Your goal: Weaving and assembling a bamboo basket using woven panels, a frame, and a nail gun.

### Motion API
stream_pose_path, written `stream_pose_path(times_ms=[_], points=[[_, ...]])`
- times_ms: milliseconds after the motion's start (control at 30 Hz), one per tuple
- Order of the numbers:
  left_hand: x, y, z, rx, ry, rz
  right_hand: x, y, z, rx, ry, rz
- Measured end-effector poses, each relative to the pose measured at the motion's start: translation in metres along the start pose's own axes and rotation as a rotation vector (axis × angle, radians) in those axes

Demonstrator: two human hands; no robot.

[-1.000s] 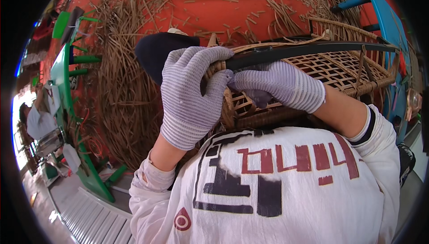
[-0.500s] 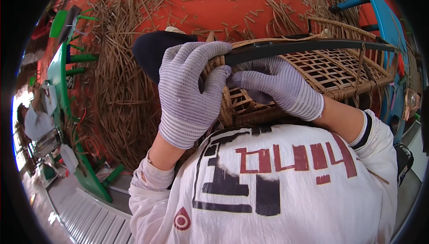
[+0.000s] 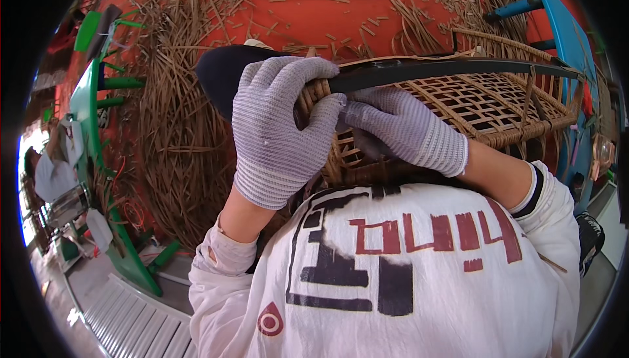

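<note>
A wicker basket [image 3: 519, 133] with an open lattice weave rests against my lap. Along its upper rim curves a dark flat strip [image 3: 452, 68], its left end under my fingers. My left hand [image 3: 278, 132], in a striped grey-white knit glove, is closed round the cane-wrapped left corner of the basket, thumb below and fingers over the top. My right hand [image 3: 409, 125], gloved alike, is beneath the strip with its fingers drawn together close to the left thumb tip. What those fingers pinch, if anything, is hidden.
Loose brown cane strips [image 3: 177, 122] lie piled on the red ground sheet [image 3: 295, 4], with short offcuts scattered beyond. A green stool [image 3: 88, 128] lies on its side at left. A blue stool [image 3: 570, 37] stands tipped at right. A slatted metal grate [image 3: 134, 318] is at lower left.
My right hand has shifted slightly left and its fingers have drawn in toward the left thumb. The left hand keeps its grip on the basket corner, barely moving.
</note>
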State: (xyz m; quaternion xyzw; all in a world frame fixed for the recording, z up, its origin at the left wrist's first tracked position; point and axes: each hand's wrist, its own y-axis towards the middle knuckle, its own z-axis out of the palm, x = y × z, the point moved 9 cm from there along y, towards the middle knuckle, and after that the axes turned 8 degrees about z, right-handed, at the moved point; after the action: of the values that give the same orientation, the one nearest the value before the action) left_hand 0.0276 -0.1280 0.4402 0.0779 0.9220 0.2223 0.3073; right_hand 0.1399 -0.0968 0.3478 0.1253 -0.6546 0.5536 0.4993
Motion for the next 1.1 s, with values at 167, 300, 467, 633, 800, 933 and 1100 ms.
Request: stream_pose_path(times_ms=[167,300,467,633,800,933,1100], points=[[0.008,-0.008,-0.003,-0.03,-0.001,-0.074,0.015,0.0,0.005,-0.046,-0.209,-0.142],[0.009,-0.011,-0.002,-0.046,-0.041,-0.098,0.025,-0.004,0.007,-0.125,-0.495,-0.232],[0.006,-0.011,0.001,-0.015,-0.097,-0.098,0.03,-0.017,0.01,-0.082,-0.549,-0.448],[0.012,-0.014,0.009,-0.032,-0.179,-0.135,0.038,-0.027,0.015,-0.031,-0.536,-0.474],[0.018,-0.022,0.011,-0.084,-0.313,-0.185,0.034,-0.027,0.022,0.075,-0.569,-0.277],[0.031,-0.021,0.006,-0.108,-0.543,-0.189,0.024,-0.027,0.016,0.019,-0.422,-0.331],[0.032,-0.019,0.005,-0.067,-0.648,-0.195,0.027,-0.028,0.015,0.005,-0.409,-0.385]])
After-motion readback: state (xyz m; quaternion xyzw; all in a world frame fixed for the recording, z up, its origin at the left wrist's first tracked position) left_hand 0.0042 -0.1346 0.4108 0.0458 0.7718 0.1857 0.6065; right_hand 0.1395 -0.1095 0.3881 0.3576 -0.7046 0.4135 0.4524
